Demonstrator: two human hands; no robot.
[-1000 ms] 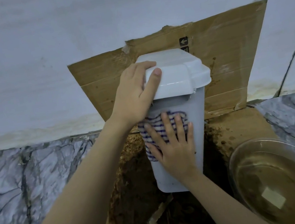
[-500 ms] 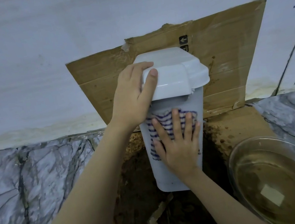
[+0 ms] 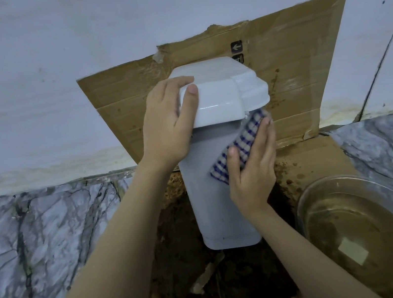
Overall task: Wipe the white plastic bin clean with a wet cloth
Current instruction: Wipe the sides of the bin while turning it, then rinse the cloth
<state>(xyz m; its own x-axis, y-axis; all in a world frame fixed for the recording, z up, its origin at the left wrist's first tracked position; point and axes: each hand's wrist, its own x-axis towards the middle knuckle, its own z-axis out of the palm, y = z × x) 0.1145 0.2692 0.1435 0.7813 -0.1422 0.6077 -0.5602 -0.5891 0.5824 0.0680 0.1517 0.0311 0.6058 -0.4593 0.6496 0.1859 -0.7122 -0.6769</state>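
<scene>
Currently: one stained brown cardboard sheet [image 3: 305, 57], under and behind; one tall white plastic bin [image 3: 208, 193] upright on it; one clear glass bowl of murky water [image 3: 302, 196] beside; my two hands: left hand [image 3: 167, 122] grips the bin's white lid [image 3: 219, 87], right hand [image 3: 252, 165], fingers flat, presses one blue-checked cloth [image 3: 241, 146] against the bin's upper right corner.

Dim, bluish, soft wide-angle view

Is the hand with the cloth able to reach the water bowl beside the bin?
Probably yes: the glass bowl sits just below and right of the right hand, with nothing between them.
</scene>
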